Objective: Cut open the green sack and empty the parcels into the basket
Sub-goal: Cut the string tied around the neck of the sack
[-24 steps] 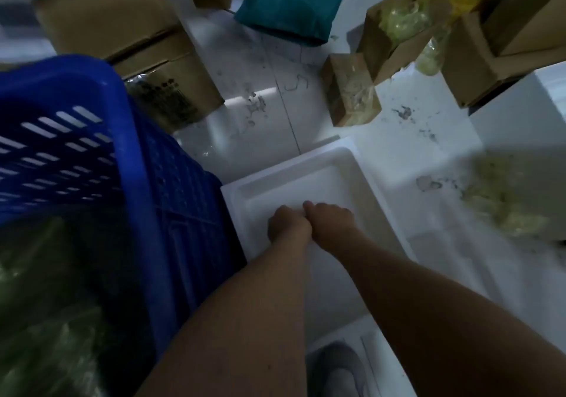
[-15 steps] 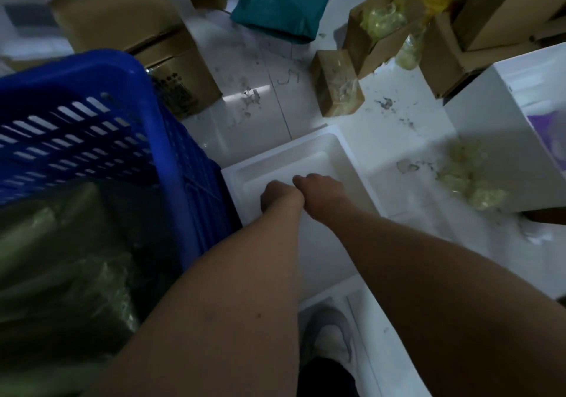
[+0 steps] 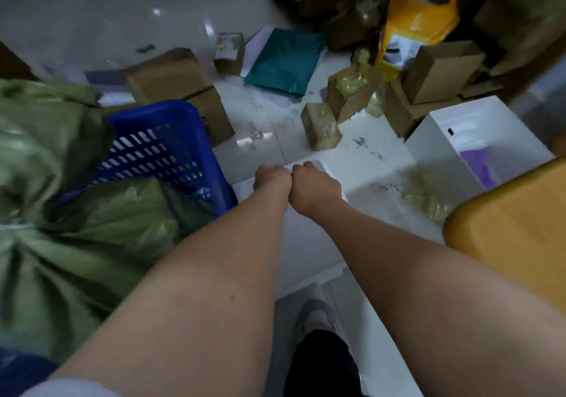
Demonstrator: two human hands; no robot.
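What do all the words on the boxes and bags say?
None can be read.
Yellow bag: its label's dark print is too blurred.
Cardboard box beside the blue basket: dark marks on its side, too small to read.
Small box: yellow mark, unreadable.

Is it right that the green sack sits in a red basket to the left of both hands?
Not quite: the head view shows the basket is blue, not red. The green sack does sit in it, left of the left hand and right hand.
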